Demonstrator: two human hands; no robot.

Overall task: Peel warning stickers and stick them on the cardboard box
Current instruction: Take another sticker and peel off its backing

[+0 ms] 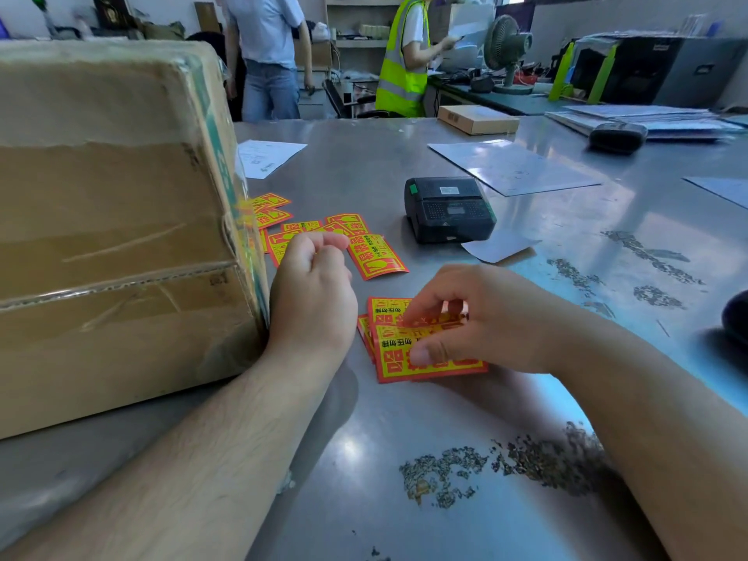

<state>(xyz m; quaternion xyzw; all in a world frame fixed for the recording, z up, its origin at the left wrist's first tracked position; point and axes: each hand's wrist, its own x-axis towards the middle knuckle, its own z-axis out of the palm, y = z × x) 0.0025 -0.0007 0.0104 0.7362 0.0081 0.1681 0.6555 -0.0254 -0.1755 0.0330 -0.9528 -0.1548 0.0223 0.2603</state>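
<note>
two hands are down on the dull grey metal table, and only one of them has anything in it. your right hand holds a small stack of red-and-yellow rectangular warning stickers. the thumb lies flat across the near half of the top sticker while the curled fingertips bear on its far edge, so the stack is pinched between them and rests on the table under the hand. your left hand sits just left of those fingers, its own fingers curled in toward the palm with nothing to be seen in them. its outer edge and wrist touch the side of the big brown cardboard box sealed with clear tape, which stands on the table left of that hand. just beyond the left knuckles, a loose scatter of the same red-and-yellow stickers lies overlapping on the metal, some of them right at the foot of the box. beyond your right fingertips and well apart from them, a black handheld label printer sits with a white paper slip at its near corner. nearer to you than the right wrist, dark speckled worn patches mark the table. far past both hands, a person in a yellow high-visibility vest and a person in a pale blue shirt and jeans stand near shelves.
</note>
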